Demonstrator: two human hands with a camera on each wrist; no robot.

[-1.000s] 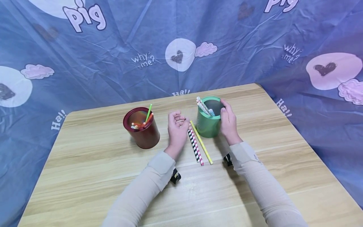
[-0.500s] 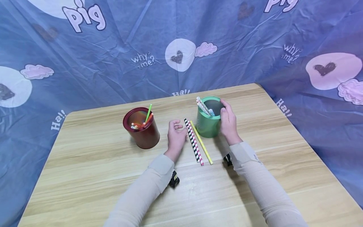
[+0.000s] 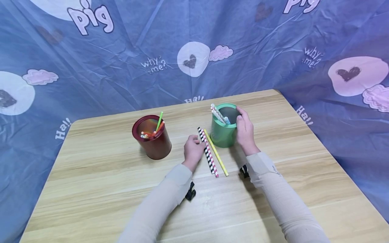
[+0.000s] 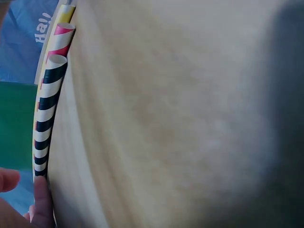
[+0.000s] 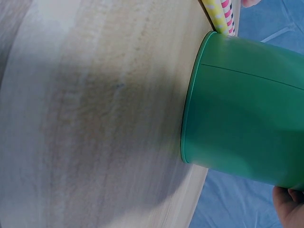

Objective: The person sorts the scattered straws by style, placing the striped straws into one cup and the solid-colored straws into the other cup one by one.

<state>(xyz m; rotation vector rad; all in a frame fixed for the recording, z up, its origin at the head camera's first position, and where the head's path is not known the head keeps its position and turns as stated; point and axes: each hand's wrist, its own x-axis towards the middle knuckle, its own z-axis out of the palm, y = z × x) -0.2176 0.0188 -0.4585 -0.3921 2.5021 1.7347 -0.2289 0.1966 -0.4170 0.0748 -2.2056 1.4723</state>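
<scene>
My right hand (image 3: 245, 131) holds the green canister (image 3: 223, 135) by its right side, fingers up at the rim. Several pale patterned paper straws (image 3: 216, 113) stick out of it; the canister's wall (image 5: 247, 109) fills much of the right wrist view. To its left, a black-and-white striped straw (image 4: 45, 114), a pink-and-white one (image 4: 61, 40) and a yellow one (image 3: 217, 155) lie side by side on the table. My left hand (image 3: 193, 150) is beside these straws, with a fingertip (image 4: 42, 192) touching the black-and-white one. Its fingers are loosely bent.
A dark red canister (image 3: 158, 146) stands left of my left hand, with a green straw (image 3: 159, 121) and several orange ones in it. The wooden table (image 3: 91, 175) ends at a blue printed cloth (image 3: 127, 67) behind and at the sides.
My left hand has drawn back from the far ends of the lying straws, then shifted right to touch the black-and-white straw midway. My right hand and both canisters have stayed put.
</scene>
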